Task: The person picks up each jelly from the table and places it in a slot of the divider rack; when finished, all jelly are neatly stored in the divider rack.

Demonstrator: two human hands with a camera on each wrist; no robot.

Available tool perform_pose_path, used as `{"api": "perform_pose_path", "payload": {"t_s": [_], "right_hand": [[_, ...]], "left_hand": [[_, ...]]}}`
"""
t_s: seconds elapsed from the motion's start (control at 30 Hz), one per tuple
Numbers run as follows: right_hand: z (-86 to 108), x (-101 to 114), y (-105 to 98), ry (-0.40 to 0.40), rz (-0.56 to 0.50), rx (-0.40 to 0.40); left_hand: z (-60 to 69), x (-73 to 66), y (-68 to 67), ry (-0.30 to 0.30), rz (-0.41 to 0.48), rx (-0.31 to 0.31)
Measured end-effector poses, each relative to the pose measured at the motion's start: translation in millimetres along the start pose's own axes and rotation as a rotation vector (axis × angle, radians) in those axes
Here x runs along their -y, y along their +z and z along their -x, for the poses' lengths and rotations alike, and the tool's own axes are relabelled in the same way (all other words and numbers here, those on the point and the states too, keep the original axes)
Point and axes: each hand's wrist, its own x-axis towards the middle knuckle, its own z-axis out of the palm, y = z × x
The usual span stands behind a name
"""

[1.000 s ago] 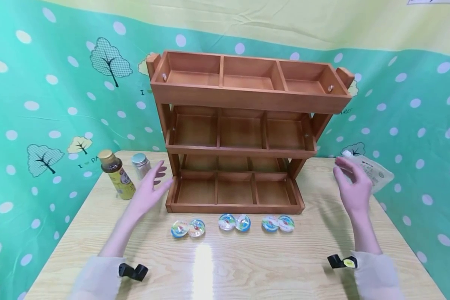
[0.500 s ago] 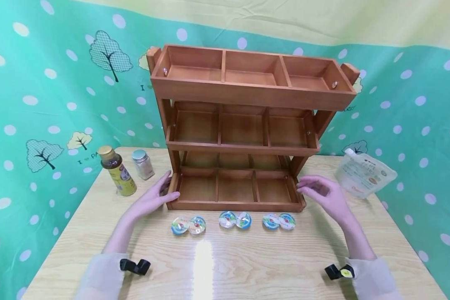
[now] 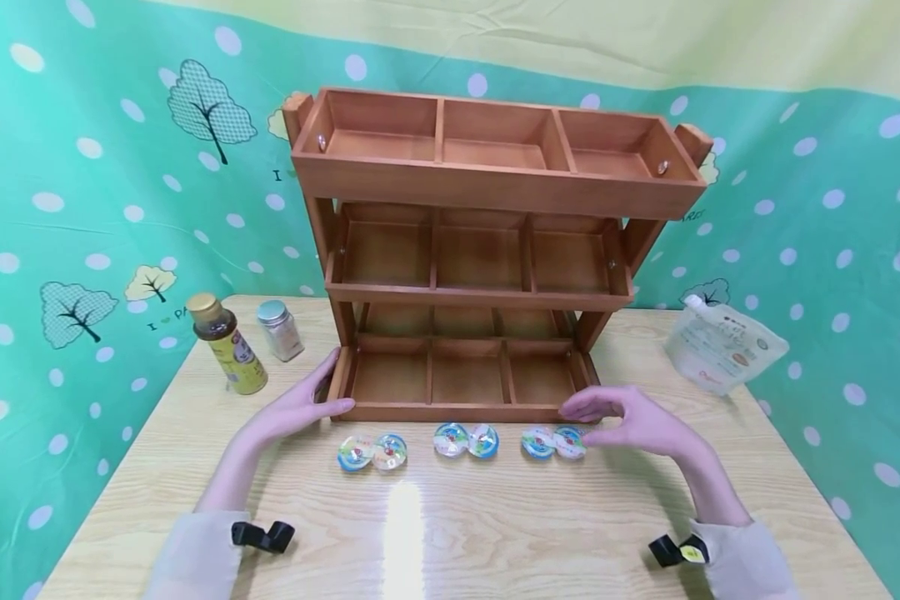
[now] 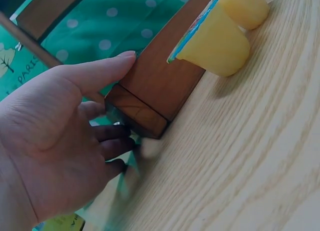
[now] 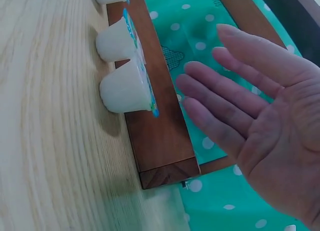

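Observation:
A brown wooden three-tier rack (image 3: 495, 190), its tiers split into compartments, stands on the table. My left hand (image 3: 292, 412) is at the left end of the bottom tier. In the left wrist view, its thumb lies at the front board's edge and the loosely bent fingers are beside the end panel. My right hand (image 3: 637, 423) hovers by the front right corner, palm turned inward and fingers nearly straight, holding nothing. Joined pudding cups stand in pairs before the rack: a left pair (image 3: 372, 452), a middle pair (image 3: 467, 440) and a right pair (image 3: 553, 442), nearest the right hand.
A yellow-labelled bottle (image 3: 228, 346) and a blue-lidded jar (image 3: 281, 331) stand left of the rack. To its right is a white spouted pouch (image 3: 723, 343). A spotted green cloth (image 3: 810, 250) surrounds the pale wooden table (image 3: 480, 533).
My left hand has come in to the rack's lower left end. The right hand has moved leftward from in front of the pouch to the rack's front right corner, uncovering the pouch.

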Motion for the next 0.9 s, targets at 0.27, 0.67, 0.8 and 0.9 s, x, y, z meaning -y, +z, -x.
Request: {"api": "perform_pose_path", "payload": {"t_s": [0.27,0.67,0.8,0.9], "right_hand": [[0.0,-6,6,0.053,0.1,0.083],[-2.2,-10,16,0.158,0.239,0.105],[-4.9,-10,16,0.188,0.269,0.106],[-6.2,-10,16,0.217,0.294,0.108]], "left_hand": [[1.3,2.0,0.4,-0.007,0.023,0.009],[2.6,3.3,-0.1,-0.012,0.021,0.02],[3.8,4.4,-0.5,-0.003,0.038,0.015],[3.7,4.4,-1.3,0.001,0.043,0.012]]}}
